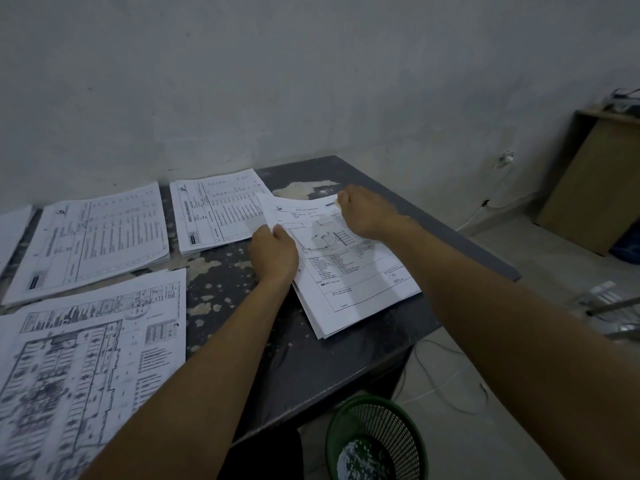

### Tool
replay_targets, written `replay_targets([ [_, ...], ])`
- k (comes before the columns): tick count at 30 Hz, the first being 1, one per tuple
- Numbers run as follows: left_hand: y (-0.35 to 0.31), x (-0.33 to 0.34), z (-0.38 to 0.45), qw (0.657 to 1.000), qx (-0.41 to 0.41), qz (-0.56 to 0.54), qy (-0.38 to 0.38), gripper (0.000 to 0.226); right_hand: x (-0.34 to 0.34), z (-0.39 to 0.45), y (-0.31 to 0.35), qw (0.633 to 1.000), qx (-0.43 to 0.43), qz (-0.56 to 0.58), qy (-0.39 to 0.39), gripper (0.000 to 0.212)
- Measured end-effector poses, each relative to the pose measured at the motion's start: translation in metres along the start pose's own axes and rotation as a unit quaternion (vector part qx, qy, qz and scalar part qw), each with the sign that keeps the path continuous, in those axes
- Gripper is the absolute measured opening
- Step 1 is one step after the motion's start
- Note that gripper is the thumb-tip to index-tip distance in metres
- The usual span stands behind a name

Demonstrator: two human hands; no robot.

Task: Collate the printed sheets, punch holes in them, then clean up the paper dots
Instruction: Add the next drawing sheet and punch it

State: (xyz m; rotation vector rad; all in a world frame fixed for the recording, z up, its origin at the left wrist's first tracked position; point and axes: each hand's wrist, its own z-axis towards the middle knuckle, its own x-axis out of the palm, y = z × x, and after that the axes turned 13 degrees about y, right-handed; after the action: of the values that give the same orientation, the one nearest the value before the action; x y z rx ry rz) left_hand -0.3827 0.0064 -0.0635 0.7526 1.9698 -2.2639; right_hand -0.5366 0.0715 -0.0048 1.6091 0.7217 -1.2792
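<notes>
A thin set of printed sheets [360,289] with a diagram on top lies askew on the right part of the dark worn table [277,348]. My left hand [273,252] pinches its left edge. My right hand [367,211] pinches its far right corner, thumb on top. Its far left corner overlaps a stack of table printouts [214,213] near the wall. A second stack of table printouts [93,240] lies further left, and a stack of floor-plan printouts [79,368] sits near me at the left. No hole punch is in view.
A green mesh waste basket [377,441] with white paper bits inside stands on the floor below the table's right front corner. White cables [446,379] trail across the floor. A brown board [592,188] leans at the far right. More paper [14,230] shows at the left edge.
</notes>
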Motion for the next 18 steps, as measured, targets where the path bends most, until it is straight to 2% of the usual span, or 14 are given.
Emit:
replay_targets([
  [4, 0.000, 0.000, 0.000, 1.000, 0.001, 0.004, -0.002, 0.032, 0.000, -0.002, 0.000, 1.000, 0.001, -0.005, -0.006, 0.030],
  [12, 0.003, 0.000, 0.001, 1.000, 0.011, -0.001, -0.002, 0.032, 0.001, -0.008, 0.002, 0.999, -0.019, -0.026, -0.027, 0.022],
  [13, 0.003, 0.000, 0.001, 1.000, 0.010, 0.000, -0.003, 0.032, 0.005, -0.008, 0.002, 0.998, -0.020, -0.048, -0.027, 0.024],
  [16, 0.003, 0.001, 0.003, 1.000, 0.008, 0.000, -0.004, 0.033, 0.032, -0.010, 0.000, 0.983, -0.007, -0.180, -0.026, 0.046],
  [18, 0.004, 0.001, 0.003, 1.000, 0.007, 0.001, -0.007, 0.032, 0.041, -0.009, 0.000, 0.978, -0.004, -0.208, -0.028, 0.051],
])
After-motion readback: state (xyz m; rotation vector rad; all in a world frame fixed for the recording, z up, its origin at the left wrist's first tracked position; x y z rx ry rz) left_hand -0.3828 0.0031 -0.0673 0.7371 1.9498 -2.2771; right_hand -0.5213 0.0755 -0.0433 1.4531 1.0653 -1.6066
